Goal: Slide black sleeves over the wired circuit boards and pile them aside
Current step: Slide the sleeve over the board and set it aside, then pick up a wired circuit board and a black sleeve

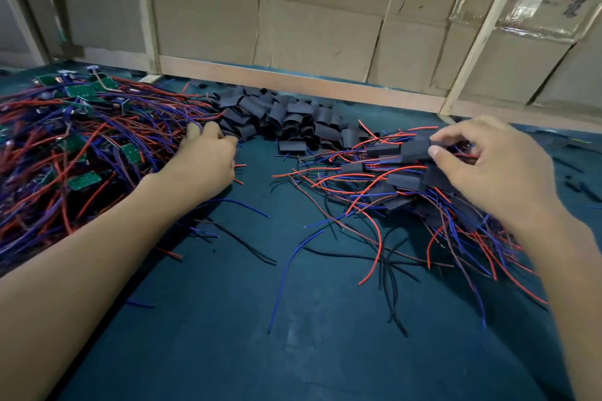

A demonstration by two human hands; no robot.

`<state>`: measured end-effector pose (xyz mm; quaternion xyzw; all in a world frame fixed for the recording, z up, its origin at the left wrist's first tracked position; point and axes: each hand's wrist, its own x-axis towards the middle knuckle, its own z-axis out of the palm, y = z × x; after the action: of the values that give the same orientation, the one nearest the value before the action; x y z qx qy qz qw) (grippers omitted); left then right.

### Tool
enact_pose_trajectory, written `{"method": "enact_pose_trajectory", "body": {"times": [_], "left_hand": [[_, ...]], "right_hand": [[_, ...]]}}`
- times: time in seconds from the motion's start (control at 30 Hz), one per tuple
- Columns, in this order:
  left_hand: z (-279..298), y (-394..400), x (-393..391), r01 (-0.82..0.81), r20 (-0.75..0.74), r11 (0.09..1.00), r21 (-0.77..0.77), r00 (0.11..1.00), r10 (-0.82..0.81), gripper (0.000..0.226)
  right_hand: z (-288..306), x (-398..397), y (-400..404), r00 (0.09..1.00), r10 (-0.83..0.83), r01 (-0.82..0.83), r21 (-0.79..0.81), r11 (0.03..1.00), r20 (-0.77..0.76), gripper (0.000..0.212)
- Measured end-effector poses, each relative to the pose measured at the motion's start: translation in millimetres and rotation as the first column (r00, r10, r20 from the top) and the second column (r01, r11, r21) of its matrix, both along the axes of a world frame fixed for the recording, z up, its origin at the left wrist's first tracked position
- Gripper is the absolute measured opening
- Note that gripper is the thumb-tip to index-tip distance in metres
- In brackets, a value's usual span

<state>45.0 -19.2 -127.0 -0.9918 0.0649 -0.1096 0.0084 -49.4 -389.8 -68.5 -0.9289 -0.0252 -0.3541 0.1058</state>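
You are between units: your right hand is setting a finished piece on the done pile while your left hand goes for the next board. The right hand's thumb and forefinger pinch a flat black sleeve that looks already fitted over a board, just above the heap of sleeved boards with red, blue and black wires at your right on the dark teal counter. The left hand, fingers curled, digs into the near edge of the big tangle of bare green circuit boards with red and purple wires at your left; whether it has hold of a wire, I cannot tell. The loose stack of empty black sleeves lies between the two heaps, toward the cardboard-lined wall. Next, I judge, you let the sleeved piece drop, draw one board free of the tangle by its wires, and take an empty sleeve.
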Motion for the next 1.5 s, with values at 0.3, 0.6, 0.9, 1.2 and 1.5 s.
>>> {"method": "enact_pose_trajectory", "body": {"times": [0.3, 0.6, 0.9, 1.2, 1.5], "left_hand": [[12.8, 5.4, -13.1, 0.193, 0.146, 0.952, -0.237, 0.976, -0.161, 0.028], [7.2, 3.3, -2.0, 0.224, -0.033, 0.970, 0.097, 0.975, -0.222, 0.041], [32.7, -59.8, -78.2, 0.427, 0.150, 0.593, -0.683, 0.876, -0.458, 0.018], [32.4, -74.8, -85.5, 0.246, 0.034, 0.369, -0.896, 0.867, -0.496, 0.025], [61.1, -14.1, -56.1, 0.356, 0.062, 0.893, -0.275, 0.933, -0.353, 0.011]], "right_hand": [[-3.5, -2.2, 12.7, 0.973, 0.144, -0.165, 0.108, 0.980, 0.180, 0.015], [-6.3, -4.2, 26.4, 0.913, 0.245, -0.256, -0.009, 0.967, 0.327, 0.015], [-12.9, -13.2, 64.9, 0.859, 0.504, -0.486, -0.160, 0.859, 0.096, 0.049], [-24.5, -9.7, 75.8, 0.821, 0.553, -0.570, -0.234, 0.787, -0.141, 0.052], [-26.4, -11.6, 80.8, 0.831, 0.541, -0.556, -0.140, 0.819, -0.130, 0.008]]}}
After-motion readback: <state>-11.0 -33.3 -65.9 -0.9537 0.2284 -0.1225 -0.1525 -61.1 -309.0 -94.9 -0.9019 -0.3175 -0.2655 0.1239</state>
